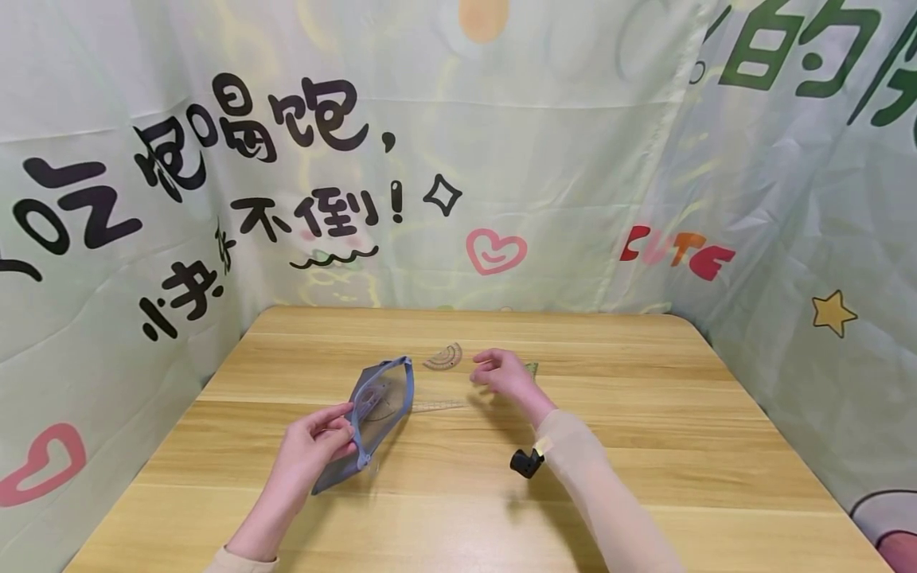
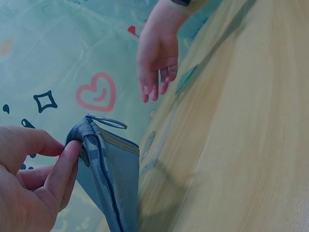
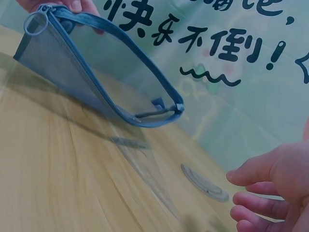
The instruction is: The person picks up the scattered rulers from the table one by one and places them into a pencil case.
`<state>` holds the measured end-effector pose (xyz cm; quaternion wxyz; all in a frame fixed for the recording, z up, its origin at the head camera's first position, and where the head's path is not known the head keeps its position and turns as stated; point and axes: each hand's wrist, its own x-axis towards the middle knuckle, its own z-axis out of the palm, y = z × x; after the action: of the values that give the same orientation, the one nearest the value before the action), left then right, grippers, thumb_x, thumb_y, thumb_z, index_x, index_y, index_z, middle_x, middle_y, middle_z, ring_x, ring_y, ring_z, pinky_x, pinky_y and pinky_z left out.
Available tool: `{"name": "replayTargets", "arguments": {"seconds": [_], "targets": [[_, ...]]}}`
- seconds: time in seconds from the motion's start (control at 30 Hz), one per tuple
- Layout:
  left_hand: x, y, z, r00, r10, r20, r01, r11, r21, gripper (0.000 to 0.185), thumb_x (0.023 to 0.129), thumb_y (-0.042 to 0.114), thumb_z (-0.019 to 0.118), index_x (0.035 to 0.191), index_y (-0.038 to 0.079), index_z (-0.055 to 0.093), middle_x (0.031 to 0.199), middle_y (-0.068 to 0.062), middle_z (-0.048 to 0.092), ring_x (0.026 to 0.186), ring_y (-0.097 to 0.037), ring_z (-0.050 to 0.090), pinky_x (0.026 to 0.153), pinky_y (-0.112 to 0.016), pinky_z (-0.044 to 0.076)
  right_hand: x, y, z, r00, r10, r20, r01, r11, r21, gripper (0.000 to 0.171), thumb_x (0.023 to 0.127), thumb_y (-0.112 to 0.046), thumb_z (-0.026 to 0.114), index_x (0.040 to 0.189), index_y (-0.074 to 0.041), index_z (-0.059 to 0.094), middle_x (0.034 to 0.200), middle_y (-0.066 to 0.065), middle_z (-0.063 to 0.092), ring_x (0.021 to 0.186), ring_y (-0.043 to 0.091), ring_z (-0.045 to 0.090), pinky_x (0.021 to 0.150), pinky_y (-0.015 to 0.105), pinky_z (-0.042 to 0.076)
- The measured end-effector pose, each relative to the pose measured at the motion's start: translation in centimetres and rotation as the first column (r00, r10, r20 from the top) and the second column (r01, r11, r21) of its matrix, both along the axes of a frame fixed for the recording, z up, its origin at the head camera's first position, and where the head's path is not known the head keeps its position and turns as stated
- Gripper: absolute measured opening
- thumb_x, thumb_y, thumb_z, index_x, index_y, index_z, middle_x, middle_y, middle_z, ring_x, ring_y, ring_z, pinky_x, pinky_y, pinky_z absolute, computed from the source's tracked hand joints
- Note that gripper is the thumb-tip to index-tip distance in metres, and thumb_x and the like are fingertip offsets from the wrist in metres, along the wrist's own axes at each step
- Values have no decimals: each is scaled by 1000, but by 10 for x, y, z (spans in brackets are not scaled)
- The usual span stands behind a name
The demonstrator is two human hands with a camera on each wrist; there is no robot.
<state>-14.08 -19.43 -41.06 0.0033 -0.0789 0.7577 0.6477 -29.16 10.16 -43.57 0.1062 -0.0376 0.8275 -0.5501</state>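
1. The left hand (image 1: 311, 450) pinches the near end of the pouch (image 1: 376, 414) between thumb and fingers, just at the zipper end. The pouch is blue mesh, it stands on its lower edge on the table (image 1: 645, 446), and its mouth is open at the top. Something flat shows through the mesh inside, but I cannot tell what it is.

2. Just right of the pouch lies a clear ruler (image 1: 437, 406), flat on the table. It is hard to see against the wood.

3. Behind the pouch, a little to its right, lies the protractor (image 1: 444, 357), also flat.

4. The right hand (image 1: 501, 372) hovers right of the pouch, near the protractor. Its fingers are loosely curled and hold nothing. A green piece (image 1: 531, 368) shows just behind this hand; most of it is hidden.

5. What could go wrong, in my judgement: the pouch is held only at one end, so it may tip or its mouth may fall closed when something is pushed in. The ruler and protractor are thin and flat on the wood, so fingers may slip and only push them away.
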Motion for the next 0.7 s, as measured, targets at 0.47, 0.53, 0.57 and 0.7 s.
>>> {"name": "replayTargets", "arguments": {"seconds": [0.47, 0.53, 0.57, 0.7], "targets": [[1, 0, 1, 1000, -6, 4, 6, 1000, -6, 44, 93, 1, 60, 137, -5, 53, 95, -4, 60, 80, -4, 65, 76, -18, 62, -3, 22, -8, 993, -2, -122, 23, 984, 178, 40, 88, -12, 72, 125, 0, 61, 108, 16, 68, 91, 24, 66, 76, 32, 58], [1, -1, 1, 1000, -8, 6, 8, 1000, -5, 45, 93, 2, 60, 137, -5, 53, 95, -3, 60, 80, -4, 65, 77, -18, 62, -4, 25, -8, 991, 9, -131, 14, 984, 176, 40, 88, -11, 72, 125, 1, 61, 108, 16, 68, 92, 24, 66, 76, 32, 59], [1, -1, 1, 1000, -9, 8, 9, 1000, -4, 45, 93, 3, 60, 137, -5, 52, 95, -4, 60, 80, -4, 64, 77, -18, 62, -4, 27, -8, 990, 16, -138, 9, 984, 178, 41, 88, -11, 72, 125, 1, 60, 109, 16, 68, 94, 25, 66, 77, 32, 59], [1, -1, 2, 1000, -9, 8, 9, 1000, -5, 45, 94, 3, 61, 137, -6, 52, 95, -4, 59, 80, -4, 64, 77, -18, 61, -5, 33, -9, 985, 53, -165, -20, 980, 196, 42, 89, -11, 71, 127, 2, 59, 112, 18, 67, 101, 29, 65, 82, 36, 59]]}}
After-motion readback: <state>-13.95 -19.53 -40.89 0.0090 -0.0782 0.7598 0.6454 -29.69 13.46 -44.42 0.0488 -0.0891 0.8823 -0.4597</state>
